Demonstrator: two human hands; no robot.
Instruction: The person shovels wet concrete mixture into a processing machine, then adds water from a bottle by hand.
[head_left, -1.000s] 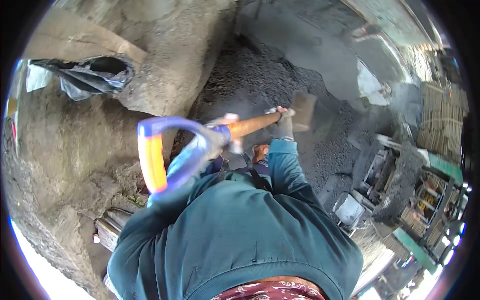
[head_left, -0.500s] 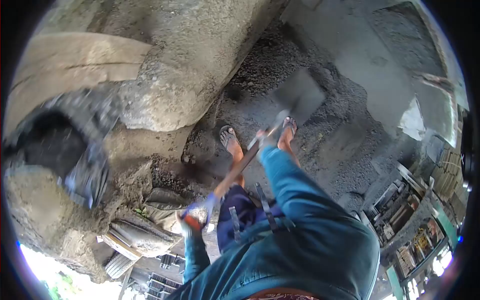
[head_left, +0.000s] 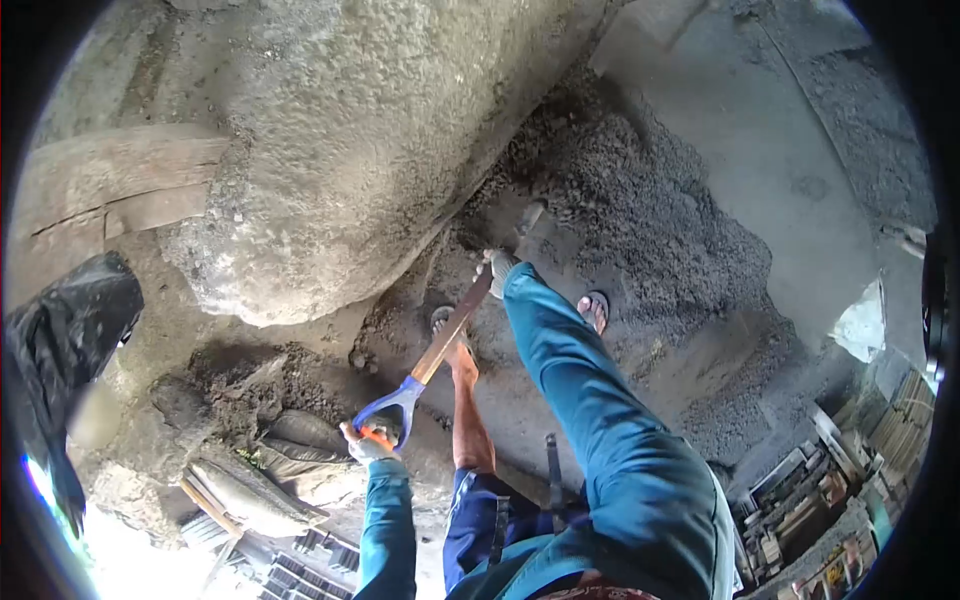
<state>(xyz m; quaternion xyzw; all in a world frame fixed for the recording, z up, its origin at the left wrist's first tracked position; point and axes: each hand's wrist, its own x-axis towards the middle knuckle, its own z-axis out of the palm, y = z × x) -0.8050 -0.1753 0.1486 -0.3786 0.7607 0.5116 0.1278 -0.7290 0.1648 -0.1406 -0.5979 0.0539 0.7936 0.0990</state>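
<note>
Left grip [head_left: 366, 443] clamped the shovel handle [head_left: 404, 396], right grip [head_left: 496, 268] its shaft [head_left: 452, 340]; beyond both, gravel [head_left: 665, 190] lay beside rock [head_left: 350, 150].

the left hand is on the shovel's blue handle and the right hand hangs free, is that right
The right hand isn't free: the head view shows it gripping the shovel's shaft. The left hand is indeed on the blue handle.

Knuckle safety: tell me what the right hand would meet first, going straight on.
In line with the teal sleeve, the right hand would probably meet the big pale rock-like mass first, though depth is unclear.
</note>
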